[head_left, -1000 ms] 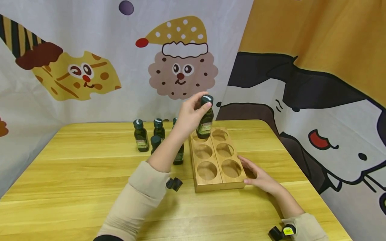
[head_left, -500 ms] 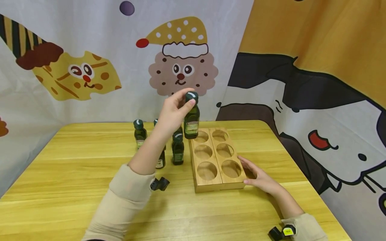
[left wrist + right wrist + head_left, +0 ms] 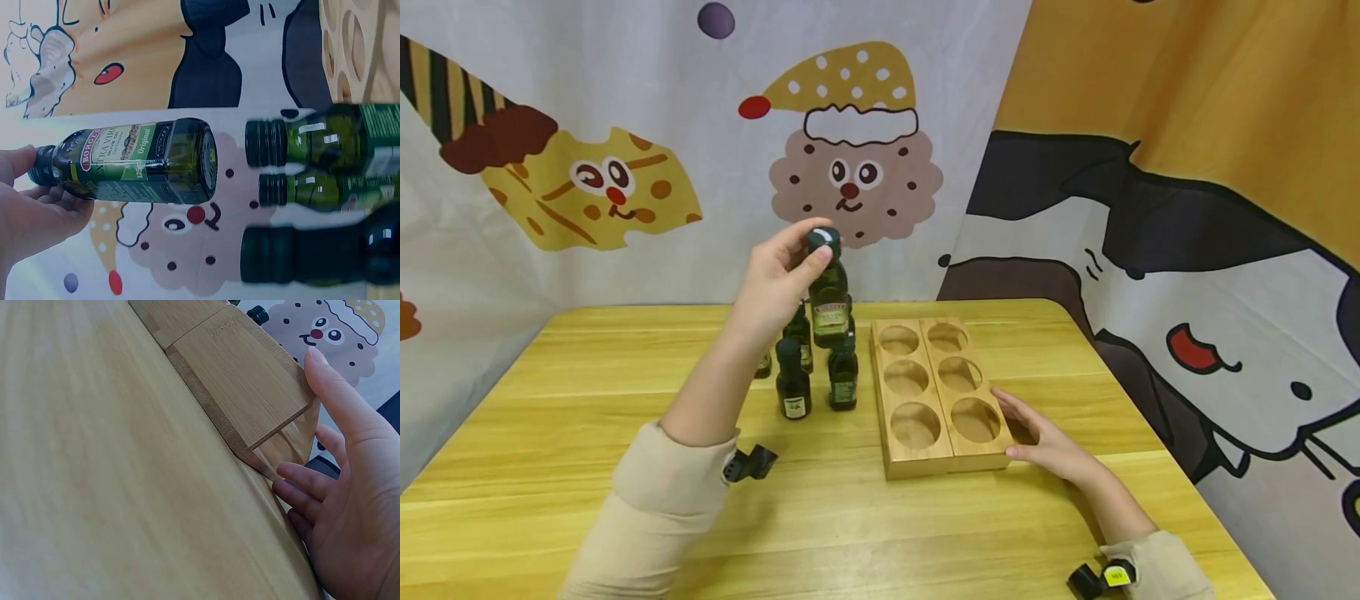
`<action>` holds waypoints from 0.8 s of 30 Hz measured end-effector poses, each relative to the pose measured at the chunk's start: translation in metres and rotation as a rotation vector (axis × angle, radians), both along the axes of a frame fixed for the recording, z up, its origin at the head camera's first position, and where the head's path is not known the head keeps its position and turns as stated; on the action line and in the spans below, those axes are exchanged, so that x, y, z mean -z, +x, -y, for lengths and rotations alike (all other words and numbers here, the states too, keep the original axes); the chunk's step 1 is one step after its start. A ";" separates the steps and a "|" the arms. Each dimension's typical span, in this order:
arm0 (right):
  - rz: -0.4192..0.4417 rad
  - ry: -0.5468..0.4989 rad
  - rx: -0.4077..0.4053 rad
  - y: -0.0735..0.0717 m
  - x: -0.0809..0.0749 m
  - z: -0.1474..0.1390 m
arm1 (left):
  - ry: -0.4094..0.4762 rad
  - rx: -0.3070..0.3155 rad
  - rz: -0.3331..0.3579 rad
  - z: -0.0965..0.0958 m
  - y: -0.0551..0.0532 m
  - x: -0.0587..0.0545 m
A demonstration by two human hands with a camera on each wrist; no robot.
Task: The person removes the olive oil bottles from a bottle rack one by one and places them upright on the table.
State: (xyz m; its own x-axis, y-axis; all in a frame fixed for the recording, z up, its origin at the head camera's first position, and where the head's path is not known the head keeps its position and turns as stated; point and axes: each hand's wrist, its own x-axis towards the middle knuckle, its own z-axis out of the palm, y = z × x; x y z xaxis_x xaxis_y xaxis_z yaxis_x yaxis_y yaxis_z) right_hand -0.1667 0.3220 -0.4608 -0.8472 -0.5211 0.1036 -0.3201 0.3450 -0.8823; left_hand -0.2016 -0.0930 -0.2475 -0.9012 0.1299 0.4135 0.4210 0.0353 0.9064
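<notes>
My left hand pinches a small green glass olive oil bottle by its dark cap, thumb in front. The bottle hangs upright above several similar bottles on the table. In the left wrist view its Borges label faces the camera, and the other bottles' caps stand close below its base. A wooden rack with two rows of round holes stands to the right. My right hand touches the rack's right side near its front corner, fingers loosely bent and thumb at the edge.
The wood-grain table extends in front of the rack and bottles. A printed cartoon curtain hangs behind its far edge. Small black cameras are strapped to both wrists.
My left hand has carried the olive oil bottle leftward, from over the rack's far holes to above the standing bottles. My right hand and the rack have stayed put.
</notes>
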 end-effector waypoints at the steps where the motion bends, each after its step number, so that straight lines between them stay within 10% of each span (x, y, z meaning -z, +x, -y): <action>1: -0.002 0.002 0.000 0.000 0.000 0.000 | 0.004 0.000 0.000 0.003 0.001 0.000; 24: 0.001 0.010 0.003 0.002 -0.003 0.002 | 0.065 0.021 0.005 0.071 0.023 0.006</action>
